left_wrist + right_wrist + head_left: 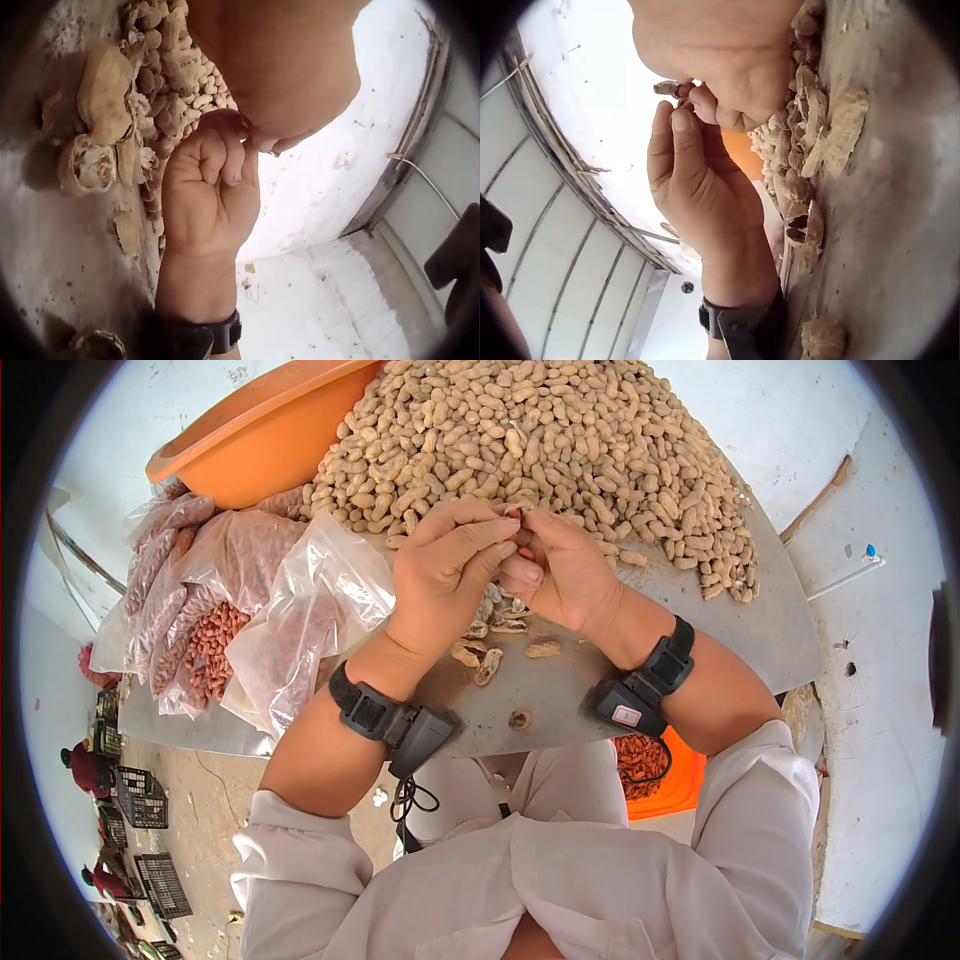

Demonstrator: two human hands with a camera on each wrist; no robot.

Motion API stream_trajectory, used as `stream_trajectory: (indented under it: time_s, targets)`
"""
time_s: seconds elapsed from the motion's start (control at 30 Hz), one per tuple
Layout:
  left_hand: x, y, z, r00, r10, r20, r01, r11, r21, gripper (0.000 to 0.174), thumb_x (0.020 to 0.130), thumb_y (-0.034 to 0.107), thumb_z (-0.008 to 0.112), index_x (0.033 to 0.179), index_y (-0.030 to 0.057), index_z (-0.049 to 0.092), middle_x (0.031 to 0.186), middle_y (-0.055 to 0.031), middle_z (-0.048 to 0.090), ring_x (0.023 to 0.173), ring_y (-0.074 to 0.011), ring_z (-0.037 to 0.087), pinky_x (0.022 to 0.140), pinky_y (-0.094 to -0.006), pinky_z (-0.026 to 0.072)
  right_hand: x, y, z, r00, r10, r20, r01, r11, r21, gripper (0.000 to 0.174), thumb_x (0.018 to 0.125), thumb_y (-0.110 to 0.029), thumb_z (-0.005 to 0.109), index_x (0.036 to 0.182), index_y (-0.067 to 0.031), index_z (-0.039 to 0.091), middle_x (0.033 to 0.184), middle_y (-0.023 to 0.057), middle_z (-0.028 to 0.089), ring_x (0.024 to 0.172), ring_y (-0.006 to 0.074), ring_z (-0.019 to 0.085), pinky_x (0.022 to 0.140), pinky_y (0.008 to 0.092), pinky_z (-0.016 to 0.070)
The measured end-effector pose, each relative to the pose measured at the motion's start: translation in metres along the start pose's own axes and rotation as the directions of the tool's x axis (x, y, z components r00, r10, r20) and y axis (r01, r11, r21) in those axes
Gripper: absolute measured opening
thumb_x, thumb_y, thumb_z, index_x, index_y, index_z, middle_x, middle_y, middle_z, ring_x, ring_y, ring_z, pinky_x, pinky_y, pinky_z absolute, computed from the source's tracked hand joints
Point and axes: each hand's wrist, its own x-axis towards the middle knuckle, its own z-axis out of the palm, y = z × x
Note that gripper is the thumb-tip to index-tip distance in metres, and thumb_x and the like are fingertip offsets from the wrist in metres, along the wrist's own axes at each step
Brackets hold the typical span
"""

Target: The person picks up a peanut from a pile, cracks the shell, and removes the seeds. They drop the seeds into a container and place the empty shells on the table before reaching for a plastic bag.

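Tan, papery shell tips the small peanut [666, 88], held at the upper centre of the head view, with its reddish kernel [683, 91] showing. It should be light, the shell stiff but brittle; its edges look the safest hold. Its long axis runs nearly level in the right wrist view, tip toward the left edge. Left hand [440, 575] and right hand [580, 570] meet there, fingertips seemingly pinching it together. Beyond, heaped peanuts [520, 440] rise to the top edge.
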Motion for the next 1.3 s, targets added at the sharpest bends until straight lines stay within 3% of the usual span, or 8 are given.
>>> stream_trajectory:
  time_s: [0.3, 0.43, 0.53, 0.67, 0.73, 0.87, 1.07, 1.3]
  targets:
    - [0.002, 0.002, 0.000, 0.999, 0.035, 0.038, -0.036, 0.999, 0.027, 0.021, 0.074, -0.005, 0.065, 0.093, 0.0022, 0.066, 0.092, -0.0088, 0.060, 0.082, -0.0198, 0.060, 0.068, -0.0249, 0.0489, 0.003, -0.001, -0.005, 0.999, 0.015, 0.049, -0.016, 1.000, 0.013, 0.022, 0.094, -0.021, 0.039, 0.088, -0.0055, 0.054, 0.069, 0.0023, 0.049, 0.051, 0.0101, 0.038, 0.045, 0.0222, 0.0318]
    - [0.000, -0.001, -0.004, 0.981, -0.194, -0.010, 0.187, 0.959, -0.211, 0.014, 0.080, -0.001, 0.062, 0.093, 0.0004, 0.066, 0.095, -0.0080, 0.061, 0.082, -0.0148, 0.058, 0.069, -0.0232, 0.0472, 0.004, -0.008, -0.003, 0.981, -0.113, -0.157, 0.083, 0.978, -0.190, 0.019, 0.093, -0.016, 0.043, 0.095, -0.0022, 0.056, 0.066, 0.0012, 0.048, 0.050, 0.0090, 0.039, 0.043, 0.0219, 0.0305]
    - [0.000, -0.001, -0.010, 0.894, -0.423, 0.147, 0.435, 0.745, -0.506, 0.011, 0.083, 0.002, 0.060, 0.093, -0.0004, 0.065, 0.090, -0.0053, 0.063, 0.079, -0.0105, 0.056, 0.068, -0.0223, 0.0454, 0.006, -0.026, -0.010, 0.970, -0.198, -0.143, 0.140, 0.930, -0.340, 0.019, 0.091, -0.013, 0.047, 0.100, 0.0001, 0.057, 0.061, 0.0004, 0.047, 0.046, 0.0089, 0.036, 0.041, 0.0220, 0.0284]
    - [-0.001, -0.001, -0.017, 0.830, -0.410, 0.378, 0.557, 0.647, -0.522, 0.010, 0.084, 0.005, 0.060, 0.090, -0.0003, 0.066, 0.079, -0.0019, 0.063, 0.072, -0.0075, 0.054, 0.064, -0.0213, 0.0433, 0.002, -0.039, -0.004, 0.966, -0.241, -0.090, 0.061, 0.555, -0.830, 0.017, 0.086, -0.016, 0.056, 0.092, -0.0014, 0.063, 0.065, 0.0040, 0.057, 0.048, 0.0128, 0.049, 0.046, 0.0291, 0.0424]
    - [-0.002, -0.002, -0.017, 0.815, -0.380, 0.437, 0.572, 0.644, -0.508, 0.011, 0.083, 0.007, 0.060, 0.088, -0.0004, 0.066, 0.076, -0.0016, 0.063, 0.069, -0.0074, 0.054, 0.062, -0.0209, 0.0427, 0.003, -0.042, -0.008, 0.991, -0.116, 0.061, 0.079, 0.153, -0.985, 0.017, 0.084, -0.013, 0.056, 0.093, -0.0010, 0.064, 0.072, 0.0070, 0.060, 0.055, 0.0147, 0.054, 0.055, 0.0293, 0.0463]
    - [-0.002, -0.006, -0.020, 0.750, -0.359, 0.555, 0.634, 0.630, -0.449, 0.017, 0.085, 0.015, 0.059, 0.085, -0.0008, 0.065, 0.079, -0.0035, 0.062, 0.069, -0.0083, 0.053, 0.062, -0.0213, 0.0419, 0.007, -0.035, -0.024, 0.935, -0.009, 0.355, 0.317, -0.429, -0.846, 0.023, 0.077, -0.012, 0.059, 0.099, -0.0048, 0.063, 0.083, 0.0123, 0.065, 0.071, 0.0226, 0.062, 0.067, 0.0329, 0.0486]
    - [-0.002, -0.007, -0.016, 0.734, -0.430, 0.527, 0.672, 0.578, -0.464, 0.020, 0.086, 0.019, 0.059, 0.087, -0.0001, 0.065, 0.078, -0.0033, 0.062, 0.069, -0.0077, 0.053, 0.062, -0.0209, 0.0412, 0.000, -0.031, -0.007, 0.986, 0.018, 0.168, 0.142, -0.623, -0.769, 0.024, 0.072, -0.012, 0.061, 0.095, -0.0056, 0.062, 0.081, 0.0139, 0.063, 0.080, 0.0323, 0.060, 0.070, 0.0404, 0.0476]
    - [-0.006, -0.015, -0.006, 0.773, -0.512, 0.375, 0.630, 0.542, -0.557, 0.019, 0.087, 0.015, 0.059, 0.100, 0.0012, 0.063, 0.078, -0.0009, 0.059, 0.068, -0.0066, 0.051, 0.060, -0.0190, 0.0391, 0.004, -0.024, -0.013, 0.949, -0.084, 0.305, 0.217, -0.527, -0.822, 0.017, 0.078, -0.015, 0.058, 0.091, -0.0052, 0.061, 0.069, 0.0124, 0.058, 0.068, 0.0282, 0.058, 0.065, 0.0380, 0.0474]
